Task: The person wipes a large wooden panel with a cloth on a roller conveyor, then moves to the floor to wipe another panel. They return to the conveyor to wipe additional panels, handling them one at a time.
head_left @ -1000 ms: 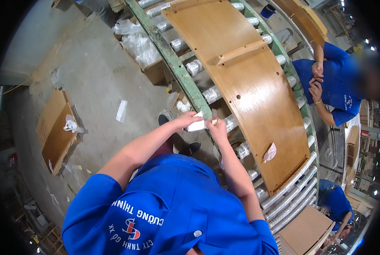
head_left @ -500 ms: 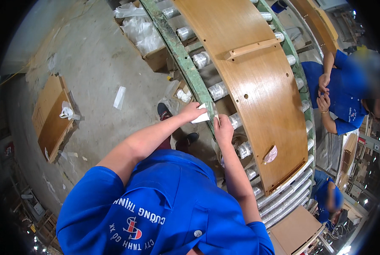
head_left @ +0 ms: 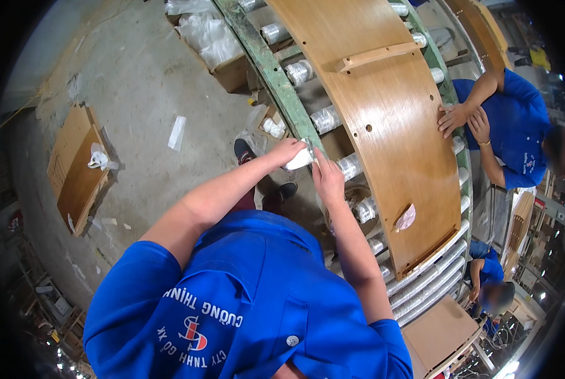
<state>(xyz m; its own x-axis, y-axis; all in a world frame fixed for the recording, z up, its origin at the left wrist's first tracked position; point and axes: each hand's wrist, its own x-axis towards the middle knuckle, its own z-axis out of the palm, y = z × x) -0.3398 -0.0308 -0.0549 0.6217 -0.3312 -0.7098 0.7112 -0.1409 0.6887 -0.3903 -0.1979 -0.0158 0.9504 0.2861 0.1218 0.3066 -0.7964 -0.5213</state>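
Observation:
Near the roller conveyor's left rail my left hand (head_left: 287, 152) is closed on a small white packet (head_left: 300, 159) with a clear plastic edge. My right hand (head_left: 328, 179) is beside it, its fingers pinched together at the packet's right edge; exactly what they grip is too small to tell. To the right of both hands, a long varnished wooden panel (head_left: 390, 158) lies on the rollers, with several dark holes and a wooden crossbar (head_left: 380, 57) across it. A crumpled pinkish scrap (head_left: 406, 217) rests on the panel's near part.
The conveyor's green rail (head_left: 289, 95) and plastic-wrapped rollers (head_left: 327, 119) run beside me. At the upper left stands a cardboard box (head_left: 232, 76) of clear plastic. Boards (head_left: 80, 170) lie on the floor at left. Across the conveyor, a co-worker's hand (head_left: 454, 119) touches the panel.
My right hand has shifted slightly up and left against the packet. The co-worker's hands, held together before, have come down toward the panel, one touching its edge.

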